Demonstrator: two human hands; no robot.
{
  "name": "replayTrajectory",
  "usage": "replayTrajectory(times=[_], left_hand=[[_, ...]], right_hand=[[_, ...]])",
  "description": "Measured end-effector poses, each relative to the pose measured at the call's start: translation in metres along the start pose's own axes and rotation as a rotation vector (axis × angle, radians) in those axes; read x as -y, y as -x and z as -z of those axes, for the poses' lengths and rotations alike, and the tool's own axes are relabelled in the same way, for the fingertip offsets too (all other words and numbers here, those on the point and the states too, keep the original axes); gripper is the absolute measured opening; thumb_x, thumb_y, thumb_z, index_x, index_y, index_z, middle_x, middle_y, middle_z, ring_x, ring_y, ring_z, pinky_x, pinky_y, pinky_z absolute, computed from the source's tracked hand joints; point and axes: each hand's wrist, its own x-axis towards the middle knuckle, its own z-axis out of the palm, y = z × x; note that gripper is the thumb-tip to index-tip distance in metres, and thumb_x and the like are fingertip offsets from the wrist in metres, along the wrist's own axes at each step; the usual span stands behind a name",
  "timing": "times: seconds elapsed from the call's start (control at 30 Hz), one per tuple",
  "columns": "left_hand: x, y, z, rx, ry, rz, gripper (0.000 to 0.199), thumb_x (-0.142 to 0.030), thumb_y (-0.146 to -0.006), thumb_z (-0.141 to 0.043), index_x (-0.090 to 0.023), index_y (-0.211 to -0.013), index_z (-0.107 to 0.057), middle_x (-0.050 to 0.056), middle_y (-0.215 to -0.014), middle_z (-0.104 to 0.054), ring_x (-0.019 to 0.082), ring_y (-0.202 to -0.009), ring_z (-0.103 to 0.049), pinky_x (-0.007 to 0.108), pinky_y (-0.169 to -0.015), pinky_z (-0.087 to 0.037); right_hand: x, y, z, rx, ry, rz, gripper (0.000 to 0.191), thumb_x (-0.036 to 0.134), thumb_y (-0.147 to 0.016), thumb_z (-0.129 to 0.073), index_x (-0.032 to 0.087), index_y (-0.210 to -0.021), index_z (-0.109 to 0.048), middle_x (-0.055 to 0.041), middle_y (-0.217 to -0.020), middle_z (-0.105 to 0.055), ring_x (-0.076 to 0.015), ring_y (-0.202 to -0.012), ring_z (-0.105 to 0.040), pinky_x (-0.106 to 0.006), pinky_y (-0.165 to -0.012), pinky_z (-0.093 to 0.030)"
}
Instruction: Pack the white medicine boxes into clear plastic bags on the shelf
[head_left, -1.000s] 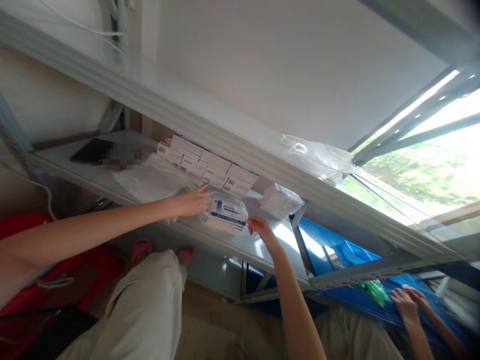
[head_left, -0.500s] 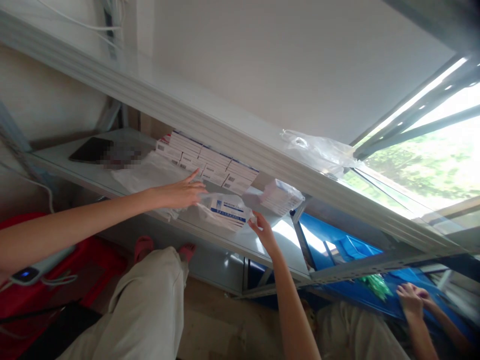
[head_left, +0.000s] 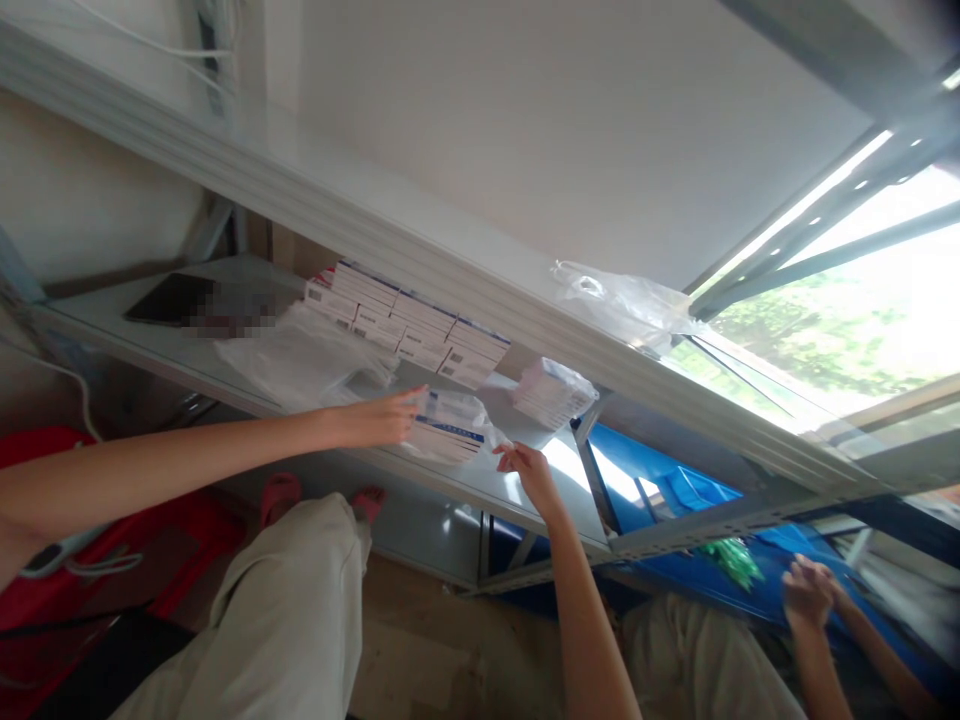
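Note:
On the grey shelf (head_left: pixel 352 455), a clear plastic bag (head_left: pixel 448 425) holds a stack of white-and-blue boxes. My left hand (head_left: pixel 386 417) lies against the bag's left side with its fingers stretched toward the top; whether it grips the plastic is unclear. At the bag's right end, my right hand (head_left: pixel 523 465) pinches the gathered plastic between its fingers. Behind the bag stand rows of white boxes (head_left: pixel 405 330). Another wrapped bundle of boxes (head_left: pixel 553 393) sits to the right. Flat plastic bags (head_left: pixel 300 355) lie to the left.
An upper shelf edge (head_left: pixel 420 260) crosses above the boxes, with a crumpled plastic bag (head_left: pixel 626 300) on it. A dark flat object (head_left: pixel 166 300) lies at the far left. At the lower right are another person's hands (head_left: pixel 808 592) and blue bins (head_left: pixel 697 495).
My left hand has moved right, onto the bag's side. My right hand has shifted slightly down, drawing the bag's end out, and the plastic now covers more of the box top.

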Motion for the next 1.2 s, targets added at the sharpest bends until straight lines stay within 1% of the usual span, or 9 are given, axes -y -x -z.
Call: replayTrajectory(times=[0.07,0.23,0.53,0.63,0.73,0.87,1.0,1.1,1.2], left_hand=[[0.009,-0.002,0.012,-0.003,0.023,-0.058,0.023,-0.001,-0.083,-0.058,-0.021,-0.077,-0.068,-0.001,-0.075,-0.068,0.019,-0.1,-0.06,0.048,-0.122,-0.009],[0.026,-0.002,0.04,-0.05,0.07,0.041,0.026,0.001,-0.08,-0.058,-0.02,-0.088,-0.071,0.0,-0.082,-0.07,0.02,-0.105,-0.058,0.055,-0.119,-0.006],[0.009,0.008,0.034,0.034,0.043,0.017,0.026,0.001,-0.08,-0.059,-0.021,-0.087,-0.071,-0.001,-0.083,-0.07,0.019,-0.108,-0.057,0.057,-0.119,-0.002],[-0.002,0.014,0.038,0.028,0.039,0.044,0.017,-0.007,-0.083,-0.063,-0.021,-0.088,-0.072,0.0,-0.086,-0.071,0.02,-0.112,-0.057,0.057,-0.119,-0.001],[-0.013,0.017,0.047,-0.009,0.006,0.092,0.01,-0.029,-0.084,-0.07,-0.02,-0.087,-0.073,0.003,-0.096,-0.071,0.025,-0.121,-0.053,0.058,-0.118,0.0],[-0.025,0.014,0.062,-0.048,-0.136,0.158,0.016,-0.035,-0.087,-0.066,-0.021,-0.083,-0.073,0.004,-0.096,-0.07,0.028,-0.127,-0.047,0.059,-0.118,-0.004],[-0.039,0.0,0.071,-0.113,-0.244,0.199,0.014,-0.02,-0.089,-0.062,-0.019,-0.082,-0.073,0.007,-0.088,-0.069,0.029,-0.116,-0.054,0.055,-0.114,-0.022],[-0.056,-0.017,0.066,-0.133,-0.288,0.18,0.019,-0.016,-0.094,-0.053,-0.013,-0.088,-0.071,0.012,-0.09,-0.068,0.027,-0.101,-0.06,0.044,-0.097,-0.043],[-0.072,-0.035,0.043,-0.106,-0.274,0.109,0.019,-0.009,-0.093,-0.048,-0.012,-0.094,-0.067,0.013,-0.093,-0.067,0.025,-0.093,-0.063,0.037,-0.082,-0.049]], right_hand=[[0.007,-0.002,0.006,-0.012,-0.04,-0.012,0.052,0.065,-0.073,-0.057,0.015,-0.078,-0.072,-0.0045,-0.056,-0.064,-0.0171,-0.055,-0.058,-0.032,-0.059,-0.051],[0.025,-0.007,0.022,-0.088,-0.144,-0.01,0.053,0.067,-0.072,-0.061,0.016,-0.083,-0.072,-0.0032,-0.056,-0.06,-0.0173,-0.056,-0.057,-0.033,-0.057,-0.051],[0.022,0.009,0.008,-0.035,-0.011,-0.067,0.053,0.069,-0.071,-0.057,0.019,-0.086,-0.064,-0.0024,-0.061,-0.059,-0.017,-0.052,-0.055,-0.034,-0.055,-0.05],[0.043,0.037,0.003,-0.154,0.272,0.091,0.047,0.057,-0.074,-0.061,0.02,-0.105,-0.06,-0.0113,-0.102,-0.065,-0.0264,-0.085,-0.064,-0.044,-0.076,-0.052],[0.087,0.067,-0.007,-0.245,0.465,0.33,0.042,0.039,-0.081,-0.061,0.023,-0.12,-0.055,-0.0138,-0.134,-0.051,-0.0328,-0.123,-0.049,-0.052,-0.096,-0.044],[0.129,0.068,-0.034,0.042,0.364,0.432,0.026,0.021,-0.094,-0.041,0.023,-0.111,-0.06,-0.009,-0.106,-0.063,-0.0228,-0.101,-0.061,-0.038,-0.087,-0.051],[0.105,0.021,-0.066,0.187,0.499,0.423,0.033,0.019,-0.09,-0.051,0.02,-0.122,-0.059,-0.0112,-0.124,-0.058,-0.0242,-0.121,-0.052,-0.041,-0.105,-0.041],[0.069,-0.011,-0.081,0.355,0.688,0.326,0.078,0.035,-0.08,-0.07,0.021,-0.148,-0.033,-0.0139,-0.156,-0.025,-0.0281,-0.145,-0.022,-0.046,-0.115,-0.029],[0.049,-0.028,-0.084,0.449,0.824,0.222,0.107,0.04,-0.072,-0.078,0.019,-0.155,-0.014,-0.0158,-0.161,-0.01,-0.0294,-0.149,-0.006,-0.048,-0.118,-0.017]])
